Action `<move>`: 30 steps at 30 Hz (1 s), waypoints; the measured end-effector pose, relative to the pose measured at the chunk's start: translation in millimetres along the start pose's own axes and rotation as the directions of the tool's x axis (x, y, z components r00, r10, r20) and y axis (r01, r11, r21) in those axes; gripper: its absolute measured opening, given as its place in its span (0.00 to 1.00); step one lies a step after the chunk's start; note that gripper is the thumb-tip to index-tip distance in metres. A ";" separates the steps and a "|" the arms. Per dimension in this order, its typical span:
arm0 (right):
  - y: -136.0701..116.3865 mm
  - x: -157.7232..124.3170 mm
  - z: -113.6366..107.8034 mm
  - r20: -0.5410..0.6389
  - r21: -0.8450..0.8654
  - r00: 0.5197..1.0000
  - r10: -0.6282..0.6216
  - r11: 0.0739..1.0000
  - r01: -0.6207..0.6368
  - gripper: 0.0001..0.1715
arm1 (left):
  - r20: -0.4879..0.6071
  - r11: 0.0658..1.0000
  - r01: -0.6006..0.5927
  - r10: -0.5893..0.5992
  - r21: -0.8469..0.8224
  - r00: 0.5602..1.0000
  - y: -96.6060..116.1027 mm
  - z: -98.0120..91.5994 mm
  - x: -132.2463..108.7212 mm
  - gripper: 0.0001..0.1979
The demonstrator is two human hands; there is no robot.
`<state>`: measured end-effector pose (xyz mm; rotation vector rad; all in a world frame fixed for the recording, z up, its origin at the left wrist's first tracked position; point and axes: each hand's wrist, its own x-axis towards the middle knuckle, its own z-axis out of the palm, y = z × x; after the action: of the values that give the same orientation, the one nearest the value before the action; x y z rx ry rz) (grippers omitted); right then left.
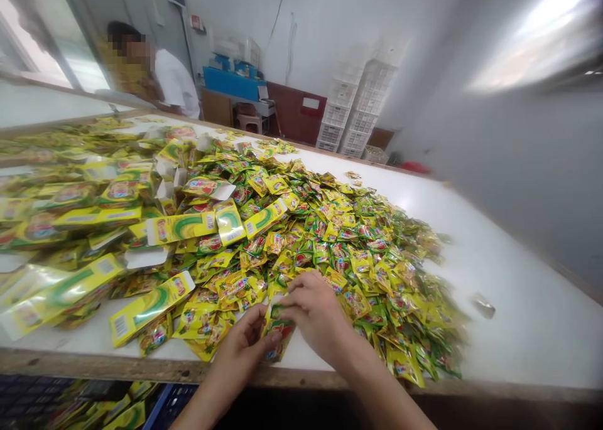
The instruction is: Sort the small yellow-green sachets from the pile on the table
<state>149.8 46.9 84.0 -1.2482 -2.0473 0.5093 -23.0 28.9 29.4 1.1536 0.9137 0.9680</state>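
Near the table's front edge, my left hand is closed around a small printed carton with a red and green fruit picture, its thumb across the front. My right hand bends over the carton's upper end, fingers curled together there. Whatever those fingers pinch is hidden behind them. Just beyond both hands spreads a large heap of yellow and green sachets. A flattish yellow carton lies to the left of my left hand.
More yellow cartons are piled on the left of the white table. A lone sachet lies on the right. Below the front edge is a blue crate with packets. Behind stand a person and stacked white crates.
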 end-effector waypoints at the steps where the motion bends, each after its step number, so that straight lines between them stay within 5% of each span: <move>1: 1.1 -2.1 3.5 0.007 0.003 0.999 -0.036 0.999 0.036 0.04 | -0.011 1.000 -0.001 0.001 0.011 1.000 -0.5 -0.6 -0.3 0.13; 4: 2.7 -13.5 6.8 0.051 0.086 0.995 -0.081 0.993 0.076 0.07 | -0.032 0.998 0.026 -0.024 0.060 0.999 -1.3 -4.6 -2.9 0.19; 7: 7.9 -28.4 7.8 -0.078 0.318 0.990 0.113 0.944 -0.083 0.12 | -0.078 0.994 0.104 -0.102 0.027 0.992 2.1 -8.4 -6.2 0.20; 10: 16.3 -40.7 20.7 0.030 0.639 0.909 0.417 0.691 -0.338 0.11 | -0.101 0.976 0.197 -0.206 -0.091 0.973 11.9 -7.8 -7.0 0.19; 12: 18.4 -44.4 33.3 0.207 0.719 0.864 0.460 0.527 -0.453 0.12 | -0.041 0.960 0.249 -0.256 -0.125 0.966 21.1 -5.0 -5.8 0.18; 13: 17.5 -44.4 38.5 0.228 0.719 0.860 0.457 0.517 -0.465 0.10 | 0.005 0.955 0.267 -0.269 -0.127 0.963 25.3 -3.5 -5.0 0.18; 16: 8.9 -38.3 43.2 -0.008 0.586 0.911 0.413 0.740 -0.330 0.09 | -0.004 0.964 0.241 -0.243 -0.117 0.970 30.8 -1.7 -3.4 0.19; 19: 1.3 -29.2 35.4 -0.168 0.488 0.945 0.281 0.856 -0.168 0.12 | -0.184 0.989 0.145 -0.143 -0.003 0.973 22.3 -6.3 -3.6 0.18; 22: 2.1 -23.5 30.9 -0.145 0.564 0.955 0.260 0.815 -0.137 0.09 | -0.264 0.983 0.093 -0.048 0.159 0.963 9.7 -11.7 -3.8 0.16; 25: 7.5 -22.1 35.9 -0.135 0.589 0.920 0.369 0.776 -0.225 0.08 | -0.290 0.973 0.050 0.017 0.224 0.957 4.8 -11.5 -1.5 0.17; 30: 14.9 -25.5 45.8 -0.174 0.649 0.881 0.440 0.724 -0.233 0.06 | -0.234 0.946 -0.036 0.116 0.322 0.965 7.7 -11.6 3.2 0.14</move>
<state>134.1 32.1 34.0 -1.1934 -1.2131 0.9876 -33.8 36.4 34.7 1.3637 1.2706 1.0736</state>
